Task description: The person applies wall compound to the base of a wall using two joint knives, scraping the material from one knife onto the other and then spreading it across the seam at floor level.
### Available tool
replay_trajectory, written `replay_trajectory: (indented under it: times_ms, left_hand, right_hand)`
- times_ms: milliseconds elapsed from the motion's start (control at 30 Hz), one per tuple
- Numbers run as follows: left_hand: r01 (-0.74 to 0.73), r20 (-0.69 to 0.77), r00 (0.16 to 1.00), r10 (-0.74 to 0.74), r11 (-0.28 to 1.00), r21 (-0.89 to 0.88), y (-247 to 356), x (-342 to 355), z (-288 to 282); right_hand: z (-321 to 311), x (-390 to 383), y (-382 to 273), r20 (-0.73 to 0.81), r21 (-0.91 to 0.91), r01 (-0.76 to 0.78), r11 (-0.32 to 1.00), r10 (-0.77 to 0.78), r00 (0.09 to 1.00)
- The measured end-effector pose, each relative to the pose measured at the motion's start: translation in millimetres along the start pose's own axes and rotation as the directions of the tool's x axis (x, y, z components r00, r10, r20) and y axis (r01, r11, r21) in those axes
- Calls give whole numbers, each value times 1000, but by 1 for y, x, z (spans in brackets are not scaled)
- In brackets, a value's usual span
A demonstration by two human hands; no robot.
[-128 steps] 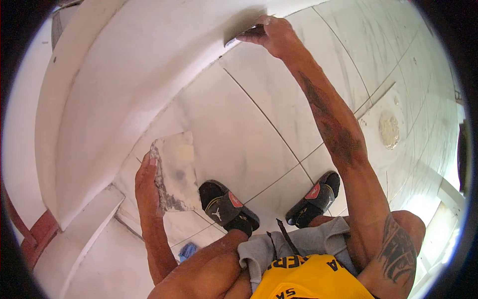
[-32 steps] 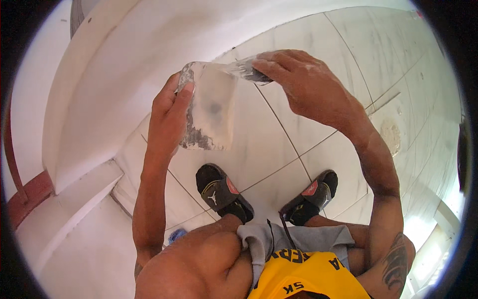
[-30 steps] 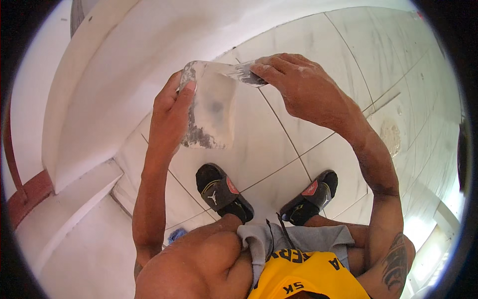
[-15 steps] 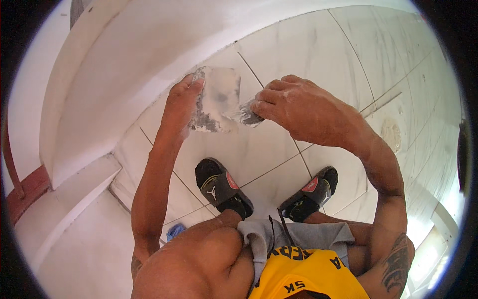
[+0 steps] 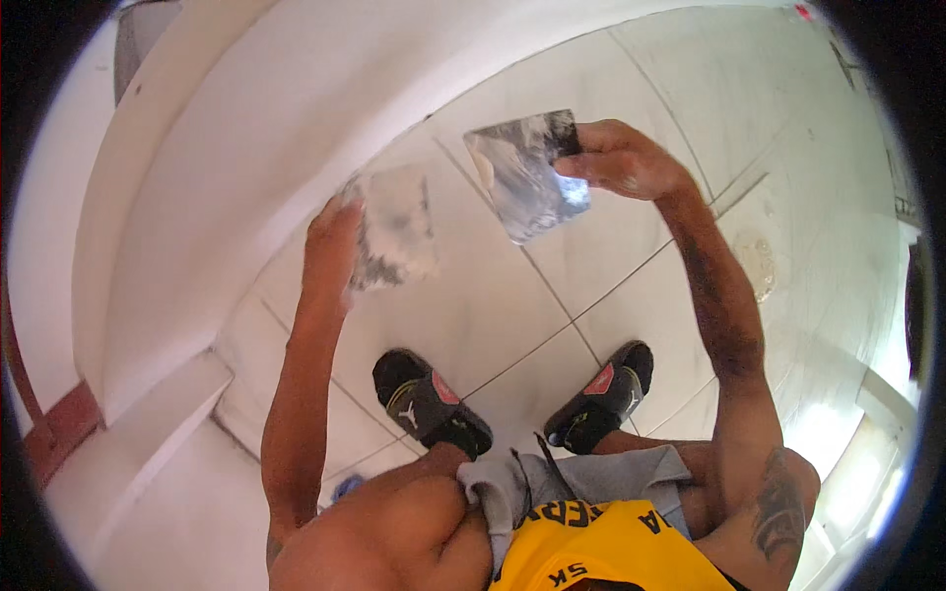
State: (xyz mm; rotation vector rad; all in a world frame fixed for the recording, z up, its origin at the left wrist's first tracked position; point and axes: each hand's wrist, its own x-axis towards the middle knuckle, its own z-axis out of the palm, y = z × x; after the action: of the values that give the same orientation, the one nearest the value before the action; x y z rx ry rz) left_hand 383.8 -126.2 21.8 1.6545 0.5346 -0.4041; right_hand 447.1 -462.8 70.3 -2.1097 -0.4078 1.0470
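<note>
My left hand [image 5: 333,236] grips the left edge of a thin square plate [image 5: 402,222], smeared with whitish paste and dark grey in patches. Motion blurs its outline. To the right and slightly farther off, my right hand [image 5: 626,165] pinches the right edge of a flat metal scraper plate [image 5: 520,182]. Streaks of pale paste cover its shiny grey face, and bare metal catches the light near my fingers. A gap separates the two plates, both held above the tiled floor. Whitish dust marks my fingers.
A white wall [image 5: 256,148] curves along the left and far side, meeting the pale tiled floor [image 5: 512,345]. My feet in black slides [image 5: 434,404] stand below my hands. A beige blotch [image 5: 757,264] marks the surface at right. Something blue [image 5: 347,487] lies by my left leg.
My right hand has swung away to the right and turned its scraper plate flat into view. My left hand and its plate have moved slightly left and nearer me.
</note>
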Motion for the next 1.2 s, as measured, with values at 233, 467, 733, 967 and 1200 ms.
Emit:
replay_trajectory:
  times_ms: [233,467,733,967,1200]
  left_hand:
    - [39,-55,998,-35,997,72,8,-41,1]
    - [157,-7,987,-159,983,-94,-8,-66,-12]
    - [228,-25,971,-238,951,-210,-14,-73,-13]
    - [205,-74,971,-226,953,-224,-13,-81,-21]
    - [196,-11,979,-205,949,-245,-12,-83,-22]
  right_hand:
    - [7,49,88,-366,895,353,271,-4,931]
    - [-7,110,152,-618,535,390,750,32,786]
    - [-19,152,170,-699,77,376,923,-219,681]
    - [-29,145,73,-560,-598,10,801,-427,710]
    - [-46,152,81,-688,470,726,501,-308,658]
